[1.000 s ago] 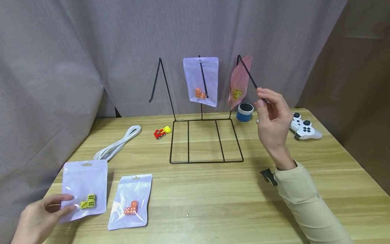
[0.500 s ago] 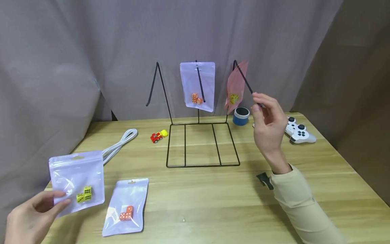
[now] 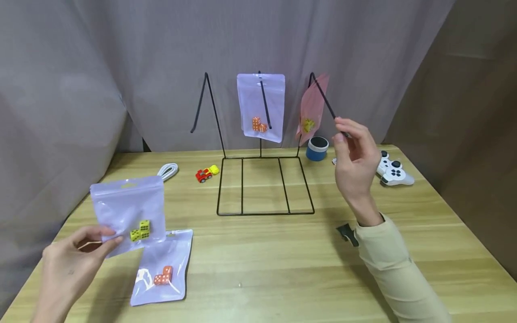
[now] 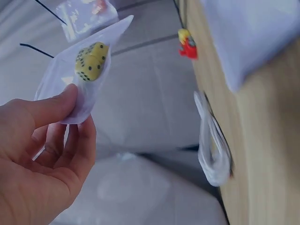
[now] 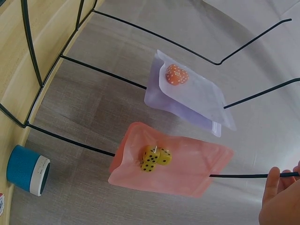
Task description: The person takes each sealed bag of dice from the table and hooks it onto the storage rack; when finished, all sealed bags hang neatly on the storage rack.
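Observation:
My left hand [image 3: 74, 258] pinches a lilac zip pouch [image 3: 121, 202] by its lower left corner, raised above the table; yellow dice [image 3: 140, 230] show through it. Under it, partly covered, lies another lilac pouch [image 3: 161, 291] with orange dice. At the right, my right hand [image 3: 359, 161] pinches the front end of the right-hand prong of a black wire rack [image 3: 265, 215]. On that prong hangs a pink pouch [image 5: 187, 159] with yellow dice. The middle prong carries a lilac pouch [image 3: 262, 98] with orange dice. Nothing hangs on the left prong [image 3: 199, 105].
Near the rack stand a red and yellow toy car [image 3: 207, 173] and a blue jar [image 3: 317, 149] with a white rim. Behind the right hand sits a white game controller [image 3: 395, 172]. A coiled white cable [image 4: 213, 140] lies at the left back. Grey curtain [image 3: 169, 54] backs the table.
My left hand has lifted the lilac pouch with yellow dice off the table and carried it right, over the other pouch. My right hand keeps its pinch on the prong.

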`<state>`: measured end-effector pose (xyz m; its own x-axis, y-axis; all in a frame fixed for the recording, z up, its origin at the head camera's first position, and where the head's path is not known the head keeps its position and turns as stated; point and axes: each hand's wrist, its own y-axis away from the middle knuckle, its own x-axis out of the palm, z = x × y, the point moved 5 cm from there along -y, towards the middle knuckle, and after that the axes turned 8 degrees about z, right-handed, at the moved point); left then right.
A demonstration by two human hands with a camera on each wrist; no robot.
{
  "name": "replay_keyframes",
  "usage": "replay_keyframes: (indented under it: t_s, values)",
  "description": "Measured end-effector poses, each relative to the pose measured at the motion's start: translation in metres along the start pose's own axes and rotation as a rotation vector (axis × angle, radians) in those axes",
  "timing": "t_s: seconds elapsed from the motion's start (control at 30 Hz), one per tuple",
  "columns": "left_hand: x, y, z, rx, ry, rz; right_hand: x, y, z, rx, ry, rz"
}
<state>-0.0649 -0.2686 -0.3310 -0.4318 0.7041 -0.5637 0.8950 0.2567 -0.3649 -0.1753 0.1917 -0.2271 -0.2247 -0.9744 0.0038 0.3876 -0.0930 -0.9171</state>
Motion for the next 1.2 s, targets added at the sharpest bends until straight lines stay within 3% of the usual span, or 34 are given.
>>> replay_keyframes:
  t_s: [0.23, 0.5, 0.93, 1.07, 1.2]
  values:
    - [0.015, -0.007, -0.025, 0.046, 0.144, 0.042, -0.003, 0.001, -0.002, -0.002, -0.013, -0.001]
    - [0.019, -0.004, -0.042, 0.082, 0.183, 0.016, 0.004, 0.001, 0.001, -0.013, -0.046, 0.009]
    - [0.044, -0.019, -0.076, 0.383, 0.279, 0.048, 0.004, 0.003, -0.005, -0.013, -0.042, 0.024]
    - [0.053, -0.027, -0.087, 0.429, 0.27, 0.047, 0.0, 0.002, -0.007, -0.009, -0.041, 0.026]
    - [0.063, -0.035, -0.098, 0.428, 0.281, 0.068, -0.006, 0.003, -0.008, -0.011, -0.029, 0.017]
